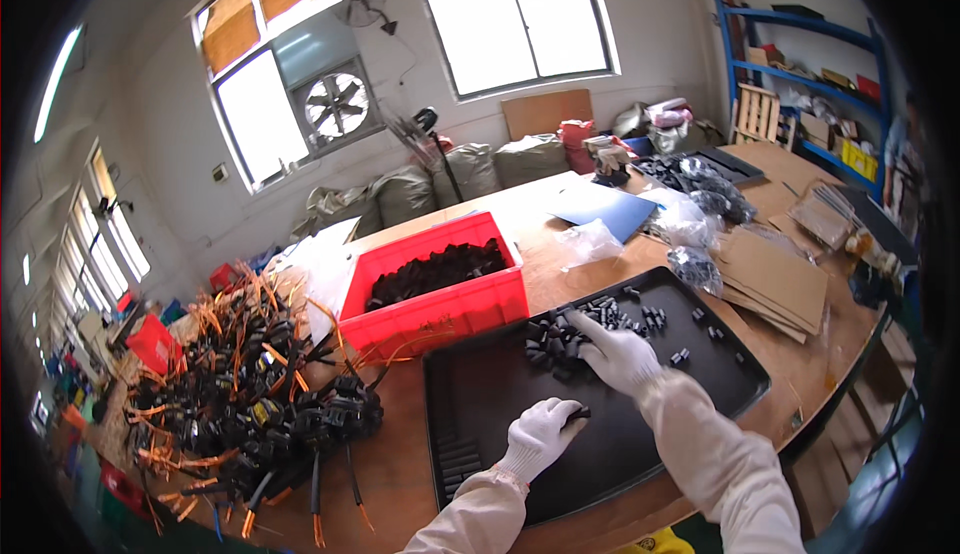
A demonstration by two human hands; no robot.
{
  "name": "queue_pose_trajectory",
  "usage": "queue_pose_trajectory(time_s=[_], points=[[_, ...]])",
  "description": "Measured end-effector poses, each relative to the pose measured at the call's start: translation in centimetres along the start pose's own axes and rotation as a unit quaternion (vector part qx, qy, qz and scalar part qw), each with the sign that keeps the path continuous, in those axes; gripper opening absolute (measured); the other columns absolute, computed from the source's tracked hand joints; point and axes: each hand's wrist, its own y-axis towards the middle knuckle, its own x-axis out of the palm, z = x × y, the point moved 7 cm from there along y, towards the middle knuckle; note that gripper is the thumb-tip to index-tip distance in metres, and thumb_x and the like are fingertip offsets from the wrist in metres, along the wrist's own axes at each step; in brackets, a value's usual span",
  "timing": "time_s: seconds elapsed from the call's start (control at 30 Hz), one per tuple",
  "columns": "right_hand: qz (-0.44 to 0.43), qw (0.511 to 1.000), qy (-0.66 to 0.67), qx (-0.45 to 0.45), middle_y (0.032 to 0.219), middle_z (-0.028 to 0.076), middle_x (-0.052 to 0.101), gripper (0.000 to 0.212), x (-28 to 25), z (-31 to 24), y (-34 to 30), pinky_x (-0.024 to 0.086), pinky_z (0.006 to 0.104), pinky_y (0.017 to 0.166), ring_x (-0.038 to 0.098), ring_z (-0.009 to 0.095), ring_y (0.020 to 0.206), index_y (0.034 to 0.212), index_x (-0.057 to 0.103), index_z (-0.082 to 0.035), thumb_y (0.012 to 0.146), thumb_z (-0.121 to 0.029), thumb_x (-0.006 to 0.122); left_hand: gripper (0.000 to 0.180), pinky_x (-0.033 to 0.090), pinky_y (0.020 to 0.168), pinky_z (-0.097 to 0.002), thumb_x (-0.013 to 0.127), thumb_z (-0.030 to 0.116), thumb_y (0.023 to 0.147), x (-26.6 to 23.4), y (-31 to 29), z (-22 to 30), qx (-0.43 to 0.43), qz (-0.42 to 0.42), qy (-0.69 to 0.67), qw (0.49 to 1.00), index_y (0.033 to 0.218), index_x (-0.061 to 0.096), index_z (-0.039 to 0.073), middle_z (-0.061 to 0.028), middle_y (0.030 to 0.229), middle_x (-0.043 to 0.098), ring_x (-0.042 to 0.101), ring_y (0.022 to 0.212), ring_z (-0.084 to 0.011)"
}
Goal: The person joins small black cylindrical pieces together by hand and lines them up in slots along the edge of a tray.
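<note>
A black rectangular tray (620,434) lies on the table before me. My left hand (540,440), in a white glove, is closed over the tray's near half on a small black piece (579,414); its exact shape is mostly hidden. Farther off, my gloved right hand (620,356) reaches over a heap of short black pieces (552,342), index finger stretched out and thumb apart, with nothing visible in its grip. Small grey-black cylinders (605,312) lie beyond the fingers, a few scattered toward the tray's right. Longer black tubes (459,459) form a row along the tray's left side.
A red bin (435,320) of black parts stands behind the tray. To the left spreads a tangled heap of black cables with orange ends (255,404). Cardboard sheets (772,279), plastic bags (690,222) and a blue sheet (608,216) lie at the right and back.
</note>
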Motion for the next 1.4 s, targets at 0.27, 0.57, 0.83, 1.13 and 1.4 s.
queue_pose_trajectory(time_s=[0.27, 0.57, 0.83, 1.13, 1.4], points=[[0.012, 0.994, -0.051, -0.099, 0.077, 0.023, 0.068, 0.056, -6.1, -12.1, 10.2, 0.053, 0.0512, 0.07, 0.069, 0.04, 0.078, 0.148, 0.042, -0.027, 0.094, -0.029, 0.056, 0.013, 0.056, 0.062, -0.0364, 0.075, 0.028, 0.084, 0.7, -0.1, 0.5, 0.035, 0.021, -0.011, 0.999, 0.092, 0.072, 0.018, -0.0028, 0.084, 0.069, 0.069, 0.077, -0.0251], [-0.028, 0.974, -0.017, -0.223, 0.078, 0.014, 0.07, 0.046, 2.4, -11.7, 1.9, 0.054, 0.0501, 0.064, 0.068, 0.037, 0.073, 0.134, 0.054, -0.024, 0.089, -0.026, 0.065, 0.02, 0.055, 0.067, -0.0433, 0.068, 0.026, 0.089, 1.1, -0.4, 1.0, 0.087, -0.008, -0.032, 0.996, 0.104, 0.068, 0.014, -0.0098, 0.089, 0.068, 0.068, 0.081, -0.0306], [0.034, 0.973, 0.084, -0.214, 0.085, 0.017, 0.07, 0.026, 1.7, -9.7, -3.3, 0.055, 0.0435, 0.069, 0.068, 0.036, 0.078, 0.106, 0.071, -0.008, 0.08, -0.005, 0.067, 0.017, 0.054, 0.063, -0.0419, 0.067, 0.024, 0.086, 1.6, -1.4, -1.5, 0.028, 0.058, 0.067, 0.996, 0.097, 0.064, 0.012, -0.0069, 0.085, 0.063, 0.065, 0.081, -0.0294], [0.15, 0.977, 0.109, -0.104, 0.092, 0.016, 0.072, 0.017, 4.0, 1.6, -4.1, 0.054, 0.0379, 0.079, 0.069, 0.032, 0.088, 0.099, 0.069, -0.001, 0.083, 0.001, 0.066, 0.017, 0.055, 0.067, -0.0375, 0.067, 0.03, 0.088, 0.4, -0.3, 0.4, 0.031, 0.038, 0.044, 0.998, 0.098, 0.063, 0.016, -0.0036, 0.088, 0.061, 0.065, 0.084, -0.0236], [0.175, 0.956, 0.112, -0.208, 0.086, 0.015, 0.071, 0.018, 2.9, -1.5, -4.7, 0.055, 0.0405, 0.073, 0.07, 0.033, 0.079, 0.098, 0.069, -0.005, 0.08, -0.004, 0.07, 0.016, 0.056, 0.068, -0.0398, 0.068, 0.027, 0.088, -0.9, -0.5, 0.0, -0.023, 0.046, 0.021, 0.998, 0.097, 0.065, 0.013, -0.0073, 0.086, 0.063, 0.066, 0.08, -0.0279]])
